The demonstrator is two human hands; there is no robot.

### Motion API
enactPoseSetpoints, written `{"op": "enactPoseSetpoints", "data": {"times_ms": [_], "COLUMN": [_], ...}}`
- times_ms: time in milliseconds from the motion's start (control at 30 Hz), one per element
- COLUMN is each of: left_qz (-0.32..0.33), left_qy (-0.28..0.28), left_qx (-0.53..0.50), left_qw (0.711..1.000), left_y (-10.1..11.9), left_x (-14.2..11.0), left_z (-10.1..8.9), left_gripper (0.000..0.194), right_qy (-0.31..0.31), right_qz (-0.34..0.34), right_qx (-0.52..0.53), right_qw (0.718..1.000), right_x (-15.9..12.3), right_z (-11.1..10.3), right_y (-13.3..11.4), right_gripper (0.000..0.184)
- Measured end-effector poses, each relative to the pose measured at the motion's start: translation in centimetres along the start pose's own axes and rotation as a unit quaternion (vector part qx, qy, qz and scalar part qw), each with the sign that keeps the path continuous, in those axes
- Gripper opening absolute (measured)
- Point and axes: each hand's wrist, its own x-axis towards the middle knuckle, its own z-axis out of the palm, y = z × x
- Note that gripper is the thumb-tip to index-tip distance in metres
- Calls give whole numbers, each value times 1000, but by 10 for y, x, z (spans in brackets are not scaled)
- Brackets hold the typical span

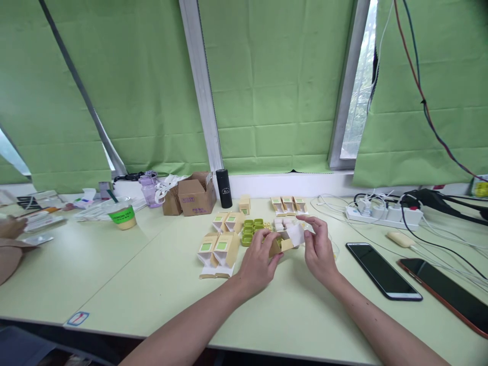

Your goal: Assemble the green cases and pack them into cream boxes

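Note:
My left hand (258, 262) is closed round a small kraft cardboard box (277, 247), held just above the table. The box's white flap (295, 235) stands open to the right. My right hand (320, 250) has its curved index finger and thumb at that flap, holding its edge. Behind the hands, partly hidden, are green square cups (247, 230) and small white pieces (282, 223). To the left stand open kraft boxes with green windows (221, 246). More open boxes (288, 206) form a row farther back, near one upright kraft box (244, 205).
Two phones (383, 270) and a white power strip (385, 215) with tangled cables lie at right. A black bottle (224, 188), a brown carton (197, 194), a purple bottle (150, 189) and a drink cup (122, 213) stand at back left. Another person's hand (11, 226) shows at far left.

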Motion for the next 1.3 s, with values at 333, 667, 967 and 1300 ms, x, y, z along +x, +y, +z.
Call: {"op": "enactPoseSetpoints", "data": {"times_ms": [333,667,967,1300], "left_qz": [-41,-33,-21,-62], "left_qy": [-19,-12,11,12], "left_qx": [-38,-23,-11,-33], "left_qw": [998,999,1000,997], "left_y": [-2,-1,-5,-3], "left_x": [-1,0,0,2], "left_z": [1,-1,-2,-6], "left_gripper": [68,67,67,64], "right_qy": [15,-80,-136,-171], "right_qz": [-142,-309,-174,-172], "right_qx": [-140,-236,-154,-116], "right_qw": [980,918,963,963], "right_x": [7,6,-1,-2], "right_z": [-8,-4,-2,-4], "right_y": [4,5,1,-2], "right_gripper": [32,56,31,23]}}
